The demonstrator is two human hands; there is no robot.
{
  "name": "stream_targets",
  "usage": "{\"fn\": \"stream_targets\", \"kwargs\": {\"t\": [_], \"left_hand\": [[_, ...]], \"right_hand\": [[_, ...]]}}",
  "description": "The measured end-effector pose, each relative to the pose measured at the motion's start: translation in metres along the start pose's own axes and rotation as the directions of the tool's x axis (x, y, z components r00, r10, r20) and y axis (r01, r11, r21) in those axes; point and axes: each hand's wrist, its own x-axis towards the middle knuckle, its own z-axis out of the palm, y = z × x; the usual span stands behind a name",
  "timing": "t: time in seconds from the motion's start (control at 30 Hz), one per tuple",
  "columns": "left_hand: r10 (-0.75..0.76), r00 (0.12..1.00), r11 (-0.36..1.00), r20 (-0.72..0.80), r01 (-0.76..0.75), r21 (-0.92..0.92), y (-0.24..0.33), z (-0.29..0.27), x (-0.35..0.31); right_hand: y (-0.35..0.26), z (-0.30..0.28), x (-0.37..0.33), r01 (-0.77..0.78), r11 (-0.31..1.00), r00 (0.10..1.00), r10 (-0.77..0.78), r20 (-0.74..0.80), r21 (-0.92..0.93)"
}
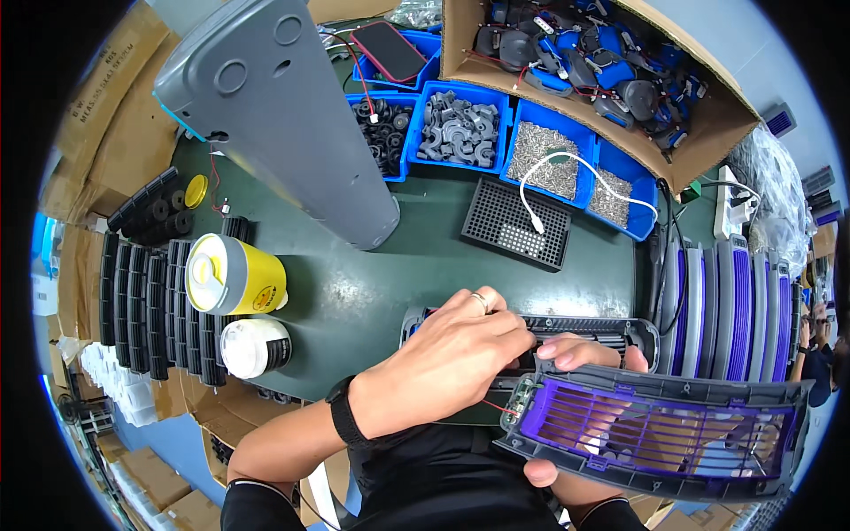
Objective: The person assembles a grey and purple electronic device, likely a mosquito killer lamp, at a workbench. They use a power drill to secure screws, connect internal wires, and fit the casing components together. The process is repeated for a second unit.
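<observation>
My right hand (pixel 580 352) grips a long grey cover with a purple slatted grille (pixel 655 423), its thumb on the near edge. The cover is tilted up, and the fingers show past its far side and through the slats. At its left end sits a small circuit board (pixel 522 403) with a thin red wire. My left hand (pixel 456 363), a black band on its wrist, is closed, fingertips bent down over a long grey housing (pixel 651 334) lying on the table. What those fingertips hold, if anything, is hidden.
Blue bins (pixel 456 128) of grey parts and screws stand at the back, beside a carton (pixel 713 159) of blue-grey parts. A tall grey casing (pixel 292 115) leans across the table. Yellow cup (pixel 239 276), white jar (pixel 255 347) and black rollers (pixel 155 310) are left; purple-grey panels (pixel 735 310) right.
</observation>
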Motion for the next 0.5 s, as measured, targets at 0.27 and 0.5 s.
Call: {"fn": "stream_targets", "kwargs": {"t": [0.27,0.5], "left_hand": [[-0.066,0.995,0.997,-0.071,0.063,-0.048,0.001,0.002,0.002],[-0.069,0.994,0.997,-0.091,0.065,-0.041,-0.0073,-0.0008,-0.0029]], "right_hand": [[-0.0039,0.0044,0.0009,-0.073,0.997,0.995,0.073,-0.062,0.009],[-0.0066,0.0013,-0.0001,-0.13,0.991,0.99,0.131,-0.049,0.022]]}}
